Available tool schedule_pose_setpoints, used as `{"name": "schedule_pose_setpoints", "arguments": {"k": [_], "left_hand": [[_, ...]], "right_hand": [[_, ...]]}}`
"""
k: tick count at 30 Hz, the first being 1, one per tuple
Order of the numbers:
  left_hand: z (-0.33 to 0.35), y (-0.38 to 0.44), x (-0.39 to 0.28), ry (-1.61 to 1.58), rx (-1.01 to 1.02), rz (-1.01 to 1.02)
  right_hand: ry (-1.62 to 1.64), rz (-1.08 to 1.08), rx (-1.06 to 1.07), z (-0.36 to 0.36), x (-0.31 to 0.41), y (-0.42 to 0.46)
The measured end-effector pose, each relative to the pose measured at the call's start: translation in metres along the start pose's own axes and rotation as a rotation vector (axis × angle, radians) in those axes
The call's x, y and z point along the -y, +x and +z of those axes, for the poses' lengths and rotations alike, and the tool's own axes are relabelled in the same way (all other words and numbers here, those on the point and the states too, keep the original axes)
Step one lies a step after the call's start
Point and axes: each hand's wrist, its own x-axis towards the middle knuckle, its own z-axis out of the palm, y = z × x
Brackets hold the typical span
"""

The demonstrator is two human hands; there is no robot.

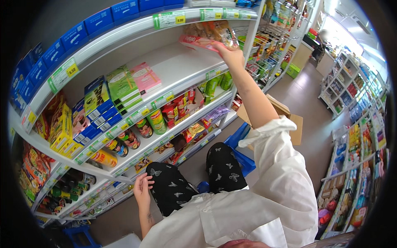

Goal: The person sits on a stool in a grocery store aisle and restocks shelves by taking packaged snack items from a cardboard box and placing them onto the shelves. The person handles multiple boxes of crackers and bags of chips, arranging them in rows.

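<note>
With my right hand (232, 55) I grip the near end of a flat red-and-pink snack box (198, 42) above the right part of the shelf board (180, 59). Behind that box are clear plastic bags of packaged food (217, 30). Further left on the same board lie pink boxes (145, 77), stacked green boxes (122, 83), blue wafer-style boxes (98, 100) and yellow boxes (62, 127). My left hand (143, 187) hangs beside my knee (164, 173), its fingers loosely apart and holding nothing.
A lower shelf holds chip canisters (157, 121) and red snack packs (180, 107). Blue cartons (99, 21) line the shelf above. An open cardboard box (296, 127) and a blue plastic item (245, 164) are on the floor at right. A person (322, 46) is far down the aisle.
</note>
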Motion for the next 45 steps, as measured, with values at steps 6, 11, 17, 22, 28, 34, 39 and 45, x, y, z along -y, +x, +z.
{"name": "schedule_pose_setpoints", "arguments": {"k": [6, 11, 17, 22, 28, 34, 39, 45], "left_hand": [[0.039, 0.011, 0.000, -0.083, 0.175, -0.059], [0.109, 0.045, -0.062, -0.151, 0.462, 0.131], [0.172, 0.054, -0.111, -0.535, 0.604, 0.284], [0.189, 0.038, -0.107, -0.663, 0.513, -0.085], [0.194, 0.023, -0.112, -0.521, 0.632, 0.124], [0.199, 0.017, -0.115, -0.532, 0.613, 0.077], [0.198, 0.017, -0.114, -0.488, 0.622, 0.056], [0.198, 0.018, -0.115, -0.483, 0.628, 0.050]], "right_hand": [[0.892, 0.557, 0.512, -0.107, 0.000, -0.116], [1.035, 0.787, 0.662, -0.152, -0.037, -0.228], [0.811, 0.867, 0.707, -0.174, -0.061, -0.277], [0.938, 0.515, 0.679, -0.188, -0.052, -0.279], [0.490, 0.307, 0.408, -0.190, -0.060, -0.264], [0.412, 0.272, 0.287, -0.183, -0.054, -0.261], [0.377, 0.262, 0.253, -0.182, -0.047, -0.261], [0.363, 0.240, 0.185, -0.175, -0.038, -0.261]]}}
